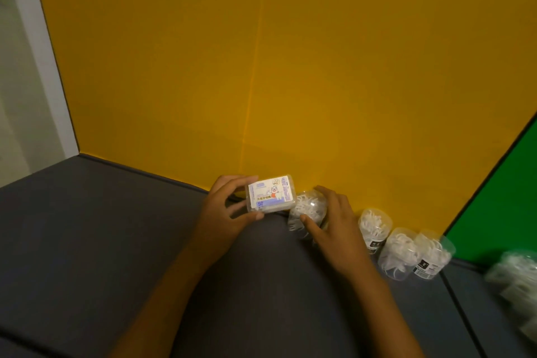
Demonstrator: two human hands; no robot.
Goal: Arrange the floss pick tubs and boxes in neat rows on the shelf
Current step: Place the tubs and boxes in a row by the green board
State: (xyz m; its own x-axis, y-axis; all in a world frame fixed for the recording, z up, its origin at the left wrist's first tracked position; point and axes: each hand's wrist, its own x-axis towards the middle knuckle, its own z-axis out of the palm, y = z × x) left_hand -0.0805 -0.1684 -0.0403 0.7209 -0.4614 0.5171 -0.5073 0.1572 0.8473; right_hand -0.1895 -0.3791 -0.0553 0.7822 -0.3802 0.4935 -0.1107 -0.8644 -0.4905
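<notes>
Left hand [229, 208] grips a flat floss pick box [271, 195] by its left end, thumb on the near edge and fingers curled over the far edge. The box sits at the back edge of the grey shelf [116, 241], against the yellow back wall [290, 67], label upward, long axis running roughly along that back edge. Whether it rests on the shelf or is held just above it cannot be told.

Right hand [328, 221] grips a clear tub of floss picks [308, 209], thumb on its near side and fingers over its far side. This tub touches, or very nearly touches, the right end of the box, and appears tilted.

To the right, well apart from the held tub, three more clear tubs [404, 247] stand in a row running along the back edge toward the green side panel [508, 197]. A blurred heap of white packages [514, 273] lies at the far right.

Judgement: the deciding relation is the gap between held tub and standing row. The row lies to the right of the right hand, which is the nearer hand; the tub wants setting upright and closing rightward along the back edge, the box following on the same line.
</notes>
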